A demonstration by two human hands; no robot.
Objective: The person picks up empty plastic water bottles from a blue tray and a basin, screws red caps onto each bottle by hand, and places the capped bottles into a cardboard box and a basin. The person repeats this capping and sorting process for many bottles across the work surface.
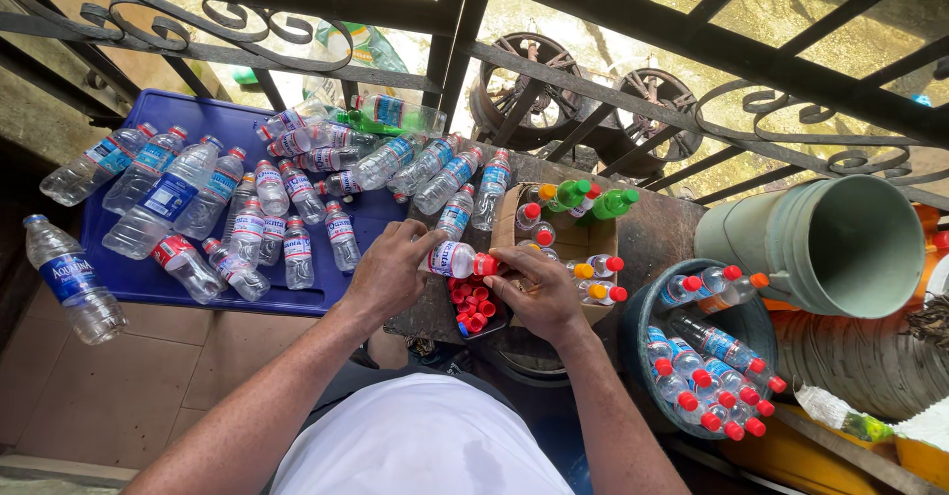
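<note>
My left hand (388,273) grips the body of a small clear plastic bottle (450,258) with a red and white label. My right hand (539,292) is closed on its red cap end (486,265). Just below the bottle sits a small dark container of loose red caps (471,312). Behind my hands an open cardboard box (598,238) holds capped bottles, some green, with red, orange and green caps.
A blue tray (203,120) at left carries several empty clear bottles lying down. A dark round tub (641,307) at right holds red-capped bottles. A pale green bucket (830,248) lies tipped at far right. Black iron railings (633,21) cross the top.
</note>
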